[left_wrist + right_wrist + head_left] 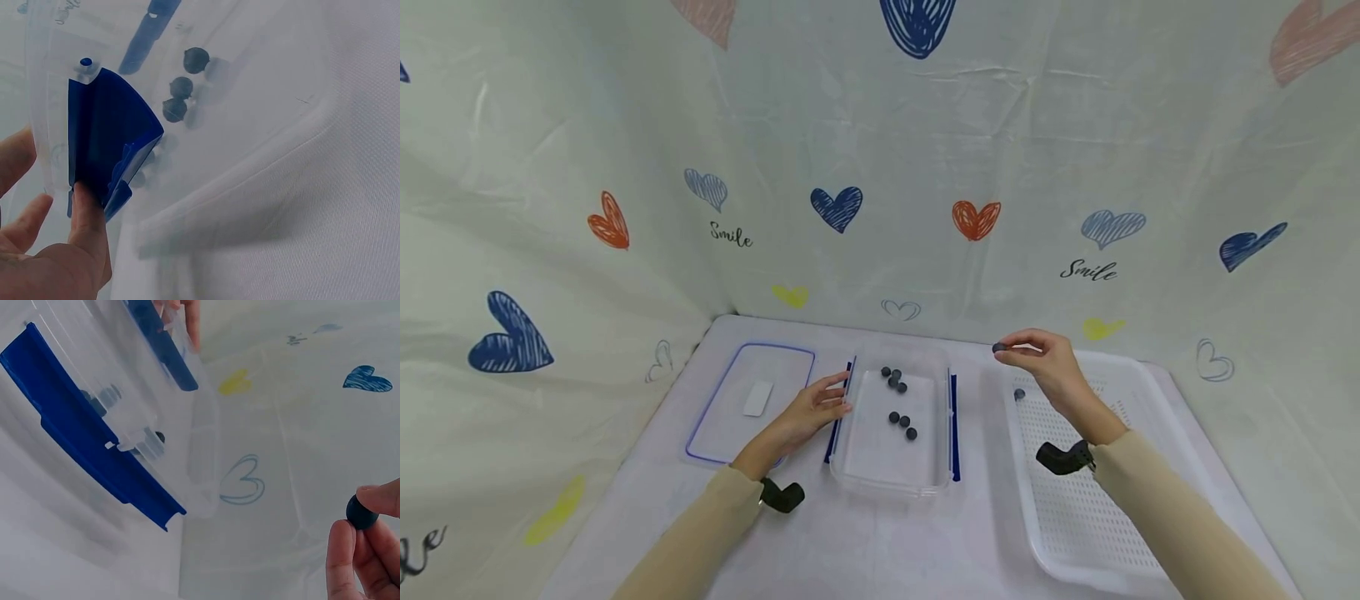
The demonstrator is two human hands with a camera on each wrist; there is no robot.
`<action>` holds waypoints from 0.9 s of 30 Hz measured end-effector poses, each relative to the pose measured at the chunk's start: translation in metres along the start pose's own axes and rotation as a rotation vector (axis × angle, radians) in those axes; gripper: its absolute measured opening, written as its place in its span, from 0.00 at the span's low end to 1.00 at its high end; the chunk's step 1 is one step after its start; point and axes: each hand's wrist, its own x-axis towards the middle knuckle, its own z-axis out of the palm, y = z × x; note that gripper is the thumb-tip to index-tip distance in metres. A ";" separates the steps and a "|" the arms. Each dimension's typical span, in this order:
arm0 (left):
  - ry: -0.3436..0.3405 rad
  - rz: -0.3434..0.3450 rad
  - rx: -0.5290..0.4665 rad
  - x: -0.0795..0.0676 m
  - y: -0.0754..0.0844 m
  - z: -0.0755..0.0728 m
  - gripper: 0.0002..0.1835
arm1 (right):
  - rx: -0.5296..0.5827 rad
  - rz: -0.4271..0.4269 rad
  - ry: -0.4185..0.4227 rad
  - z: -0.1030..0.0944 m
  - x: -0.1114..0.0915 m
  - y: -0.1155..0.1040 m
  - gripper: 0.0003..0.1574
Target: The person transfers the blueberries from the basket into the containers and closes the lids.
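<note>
My right hand (1051,367) pinches a small dark ball (361,512) between thumb and fingertips, raised over the far left corner of a white perforated basket (1034,533). One more dark ball (1019,394) lies in that basket, near its left wall. At the centre of the table stands a clear plastic box (880,475) without its lid, blue latches folded out along both sides. Several dark balls (902,387) lie in two groups on its floor. With fingers extended, my left hand (808,412) touches the box's left side, thumb against the blue latch (112,125).
Left of the box lies a clear lid (722,417) with a blue rim, a white rectangle (758,398) on it. A white cloth (895,554) covers the table. Behind and at the sides hangs a pale curtain (902,150) printed with hearts.
</note>
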 end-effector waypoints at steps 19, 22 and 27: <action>-0.010 -0.007 -0.007 -0.002 0.002 -0.002 0.37 | 0.037 0.018 -0.098 0.043 0.011 0.003 0.19; -0.008 -0.008 -0.012 -0.002 0.003 -0.001 0.37 | 0.018 0.016 -0.106 0.047 0.013 0.005 0.18; -0.002 -0.015 -0.014 -0.001 0.003 -0.001 0.37 | 0.006 0.032 -0.117 0.053 0.014 0.009 0.15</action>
